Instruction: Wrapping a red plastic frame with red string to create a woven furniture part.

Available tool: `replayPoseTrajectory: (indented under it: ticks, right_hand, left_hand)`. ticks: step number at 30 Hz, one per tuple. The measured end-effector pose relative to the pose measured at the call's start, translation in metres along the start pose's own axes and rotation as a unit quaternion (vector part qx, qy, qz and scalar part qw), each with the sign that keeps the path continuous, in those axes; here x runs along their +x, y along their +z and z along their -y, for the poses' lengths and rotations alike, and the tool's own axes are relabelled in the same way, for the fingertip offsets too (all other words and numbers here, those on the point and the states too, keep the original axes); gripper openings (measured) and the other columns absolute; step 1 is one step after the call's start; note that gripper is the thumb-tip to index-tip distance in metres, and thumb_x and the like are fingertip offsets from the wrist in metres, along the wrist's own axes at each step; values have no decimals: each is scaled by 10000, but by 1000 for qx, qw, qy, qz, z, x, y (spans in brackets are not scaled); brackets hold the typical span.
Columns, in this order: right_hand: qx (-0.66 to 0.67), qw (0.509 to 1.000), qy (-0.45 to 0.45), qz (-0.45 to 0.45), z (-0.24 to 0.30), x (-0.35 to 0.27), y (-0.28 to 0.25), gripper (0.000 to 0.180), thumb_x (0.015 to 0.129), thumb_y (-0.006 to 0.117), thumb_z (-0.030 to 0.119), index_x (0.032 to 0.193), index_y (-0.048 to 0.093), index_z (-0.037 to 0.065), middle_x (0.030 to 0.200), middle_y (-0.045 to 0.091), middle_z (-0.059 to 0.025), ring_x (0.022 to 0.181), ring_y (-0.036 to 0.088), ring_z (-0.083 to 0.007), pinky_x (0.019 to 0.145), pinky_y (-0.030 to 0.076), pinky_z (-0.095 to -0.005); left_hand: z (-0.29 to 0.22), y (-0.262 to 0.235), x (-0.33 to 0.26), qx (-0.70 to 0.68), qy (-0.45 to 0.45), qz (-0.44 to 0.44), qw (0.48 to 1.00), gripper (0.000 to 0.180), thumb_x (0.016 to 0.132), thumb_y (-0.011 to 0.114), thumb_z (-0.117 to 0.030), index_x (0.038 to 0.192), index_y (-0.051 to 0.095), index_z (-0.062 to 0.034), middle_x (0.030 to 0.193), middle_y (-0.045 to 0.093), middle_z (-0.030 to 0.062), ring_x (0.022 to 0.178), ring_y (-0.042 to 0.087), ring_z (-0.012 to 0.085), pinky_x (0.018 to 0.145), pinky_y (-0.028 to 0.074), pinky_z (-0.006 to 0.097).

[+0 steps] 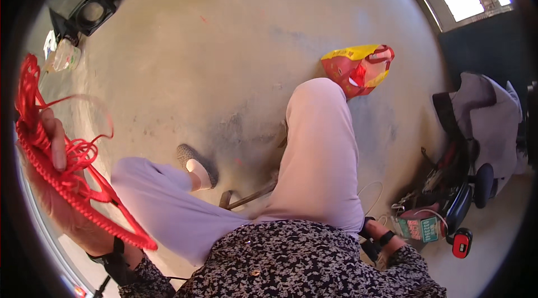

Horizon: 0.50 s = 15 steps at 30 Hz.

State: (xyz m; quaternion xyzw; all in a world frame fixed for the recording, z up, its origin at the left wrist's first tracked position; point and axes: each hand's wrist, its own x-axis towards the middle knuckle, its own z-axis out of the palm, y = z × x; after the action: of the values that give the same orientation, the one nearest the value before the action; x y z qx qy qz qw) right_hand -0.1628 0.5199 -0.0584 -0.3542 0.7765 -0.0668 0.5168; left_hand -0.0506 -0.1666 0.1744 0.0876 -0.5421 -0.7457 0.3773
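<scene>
Left hand (56,186) grips one red braided cord (67,186) — one red-and-yellow bag (360,69) nearby.

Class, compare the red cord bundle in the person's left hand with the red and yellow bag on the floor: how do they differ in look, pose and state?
The red cord bundle is one colour, thin looped strands; the red and yellow bag is a two-coloured, crumpled sack. The bundle is held up in the left hand, loops trailing loose; the bag rests on the concrete floor, untouched, beyond the knee. Both are largely red.
</scene>
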Motion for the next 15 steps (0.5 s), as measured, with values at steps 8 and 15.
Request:
replayPoseTrajectory:
  ticks: [8,15]
  right_hand:
    - [222,929,262,139,46,-90,68,203,787,522,108,957,616,50,923,598,-163,870,574,-282,746,467,-341]
    - [268,915,287,97,67,-105,93,346,808,550,218,1114,547,57,1092,555,-175,1035,521,-297,866,423,-346]
  left_hand:
    - [96,49,37,160,-77,-39,983,330,896,607,-210,1159,536,-24,888,645,171,451,465,65,349,322,172]
    - [112,60,45,126,-147,98,976,349,869,647,-250,1094,516,-17,811,560,42,521,487,78,445,415,179]
